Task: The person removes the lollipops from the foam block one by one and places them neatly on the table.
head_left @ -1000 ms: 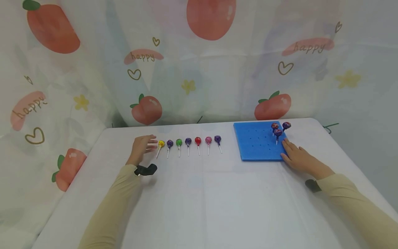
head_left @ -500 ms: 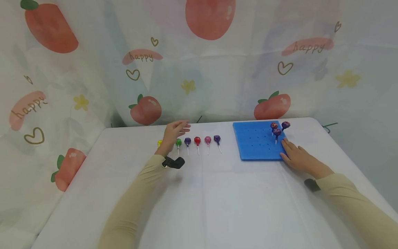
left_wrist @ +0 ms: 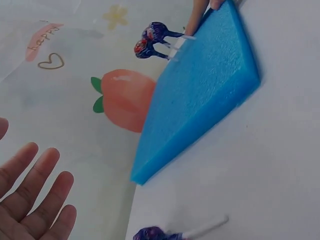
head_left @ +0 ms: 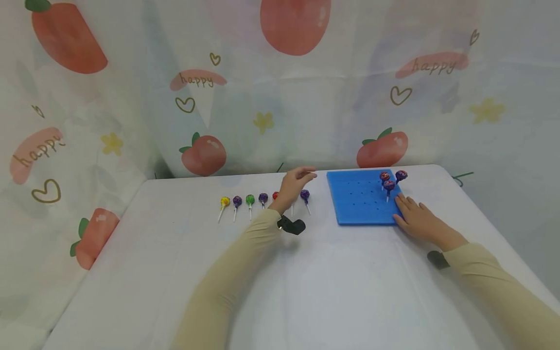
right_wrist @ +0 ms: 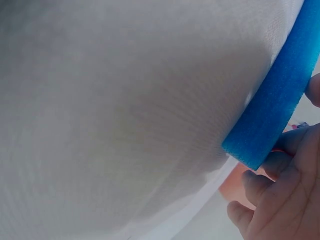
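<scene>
My left hand (head_left: 294, 187) hovers over the right part of a row of lollipops, fingers relaxed and holding nothing. It hides most of a pink lollipop and overlaps a red lollipop (head_left: 275, 195). Just to its right lies a purple lollipop (head_left: 305, 194), also partly visible at the bottom of the left wrist view. My right hand (head_left: 417, 218) rests against the right edge of a blue foam board (head_left: 345, 214) dotted with small holes, its fingers extended over the edge. Three wrapped lollipops (head_left: 388, 185) stand by their sticks at the board's right side.
Leftward along the row lie a yellow lollipop (head_left: 225, 201), a purple one (head_left: 237, 201), a green one (head_left: 250, 200) and another purple one (head_left: 263, 198). A white cloth covers the table (head_left: 332, 291). Behind it hangs a peach-printed curtain (head_left: 306, 121).
My left hand has swept rightward above the row, from beside the yellow lollipop to over the pink one. My right hand stays at the board's edge.
</scene>
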The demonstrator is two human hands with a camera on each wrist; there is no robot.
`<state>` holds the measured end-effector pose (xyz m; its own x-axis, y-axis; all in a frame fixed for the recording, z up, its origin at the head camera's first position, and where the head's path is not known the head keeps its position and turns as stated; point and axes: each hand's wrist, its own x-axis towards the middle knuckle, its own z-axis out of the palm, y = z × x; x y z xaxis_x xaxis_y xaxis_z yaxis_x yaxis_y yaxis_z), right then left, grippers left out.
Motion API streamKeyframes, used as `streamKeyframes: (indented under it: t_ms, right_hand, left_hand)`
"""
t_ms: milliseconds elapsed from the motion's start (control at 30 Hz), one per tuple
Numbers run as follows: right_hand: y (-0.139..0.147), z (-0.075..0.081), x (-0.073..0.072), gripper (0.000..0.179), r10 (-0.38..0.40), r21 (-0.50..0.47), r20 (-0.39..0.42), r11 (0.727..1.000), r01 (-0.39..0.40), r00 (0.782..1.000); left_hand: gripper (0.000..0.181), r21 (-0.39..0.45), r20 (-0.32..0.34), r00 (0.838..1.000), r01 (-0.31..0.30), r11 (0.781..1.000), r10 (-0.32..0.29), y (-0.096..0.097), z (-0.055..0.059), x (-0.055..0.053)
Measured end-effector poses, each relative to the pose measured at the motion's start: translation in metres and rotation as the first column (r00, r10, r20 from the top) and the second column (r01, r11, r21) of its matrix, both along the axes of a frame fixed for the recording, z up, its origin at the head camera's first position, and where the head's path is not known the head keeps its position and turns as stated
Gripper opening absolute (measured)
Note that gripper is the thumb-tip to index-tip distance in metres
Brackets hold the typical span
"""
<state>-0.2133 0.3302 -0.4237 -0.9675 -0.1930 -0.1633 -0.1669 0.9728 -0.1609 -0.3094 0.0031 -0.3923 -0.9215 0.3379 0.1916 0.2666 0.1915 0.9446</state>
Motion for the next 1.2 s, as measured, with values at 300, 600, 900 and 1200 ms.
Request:
streamKeyframes:
  t_ms: [300,600,900,1200]
  right_hand:
    - [0.007,-0.004,0.001,0.072,0.001,0.010,-0.025,1.000,0.000,1.000]
    - [0.011,-0.004,0.002,0.074,0.006,0.002,-0.021,1.000,-0.006,1.000]
    - [0.009,-0.002,0.002,0.073,0.004,0.002,-0.010,1.000,-0.004,1.000]
    - [0.008,-0.011,0.000,0.079,0.008,-0.041,-0.070,0.999,-0.011,0.997]
  left_hand:
    - [0.028,-0.099,-0.023,0.999,0.045,0.994,-0.048,0.059,-0.006,0.005]
    - [0.027,-0.090,0.021,0.997,0.075,0.993,-0.074,0.103,-0.014,0.014]
    - [0.024,-0.058,0.063,0.997,0.056,0.997,-0.053,0.141,-0.025,0.020]
    - [0.026,-0.066,0.121,0.993,0.012,0.998,-0.004,0.162,-0.032,0.022]
